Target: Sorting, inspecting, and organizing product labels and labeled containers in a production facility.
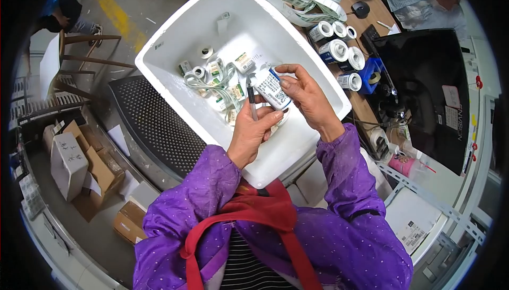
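Observation:
Over a white plastic tub (310, 39) I hold a roll of printed labels (272, 87) with blue edges. The thumb and fingers of my right hand (312, 101) pinch it from the right. My left hand (254, 131) supports its lower side and also grips a black and clear pen (251, 97), point upward. Inside the tub, several small label rolls (214, 67) lie below my hands, some with green and yellow print. Loose curls of label strip (210, 85) trail among them. The tub floor under my hands is partly hidden.
Several blue and white label rolls (335, 51) stand on the wooden desk (360, 107) right of the tub, beside a blue tape dispenser (373, 77) and a monitor (417, 99). Long label strips (306, 1) lie behind. Cardboard boxes (101, 166) sit left. Another person (425, 3) is at upper right.

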`<state>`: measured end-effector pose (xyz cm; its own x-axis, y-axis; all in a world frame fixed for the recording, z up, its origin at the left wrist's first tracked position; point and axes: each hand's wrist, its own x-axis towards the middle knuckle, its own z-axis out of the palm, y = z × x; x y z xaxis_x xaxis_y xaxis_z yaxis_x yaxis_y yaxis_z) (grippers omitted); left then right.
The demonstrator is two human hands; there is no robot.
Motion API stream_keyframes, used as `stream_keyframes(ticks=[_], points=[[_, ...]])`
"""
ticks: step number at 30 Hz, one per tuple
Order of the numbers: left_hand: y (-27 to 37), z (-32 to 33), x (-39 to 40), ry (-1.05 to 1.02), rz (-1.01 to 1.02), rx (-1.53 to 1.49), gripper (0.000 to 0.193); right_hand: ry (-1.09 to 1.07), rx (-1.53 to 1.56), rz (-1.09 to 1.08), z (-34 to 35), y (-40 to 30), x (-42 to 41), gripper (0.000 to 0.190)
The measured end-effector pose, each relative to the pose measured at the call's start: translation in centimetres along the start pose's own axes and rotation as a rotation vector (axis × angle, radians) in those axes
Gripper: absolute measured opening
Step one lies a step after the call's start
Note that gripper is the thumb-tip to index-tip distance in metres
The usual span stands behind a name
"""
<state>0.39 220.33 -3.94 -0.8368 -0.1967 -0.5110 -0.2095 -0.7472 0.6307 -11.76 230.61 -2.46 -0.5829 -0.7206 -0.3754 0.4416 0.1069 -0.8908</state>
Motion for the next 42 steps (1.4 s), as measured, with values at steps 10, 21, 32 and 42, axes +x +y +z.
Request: stream_keyframes(ticks=[10,21,32,42], points=[[-0.2,-0.3,0.2,0.006,-0.020,-0.010,0.039,-0.057,0.021,-0.019,0.1,0.0,-0.3,0.033],[-0.8,-0.1,0.3,0.070,-0.055,0.079,0.042,-0.038,-0.124,-0.046,-0.3,0.0,-0.6,0.040],[0.7,-3.0,-0.9,0.095,-0.064,0.178,0.041,0.799,-0.583,-0.362,-14.2,-2.5,-0.9,0.038],[0.2,-6.3,-2.6,0.180,-0.081,0.178,0.038,0.933,-1.638,-0.546,-21.4,-2.3,3.7,0.031]])
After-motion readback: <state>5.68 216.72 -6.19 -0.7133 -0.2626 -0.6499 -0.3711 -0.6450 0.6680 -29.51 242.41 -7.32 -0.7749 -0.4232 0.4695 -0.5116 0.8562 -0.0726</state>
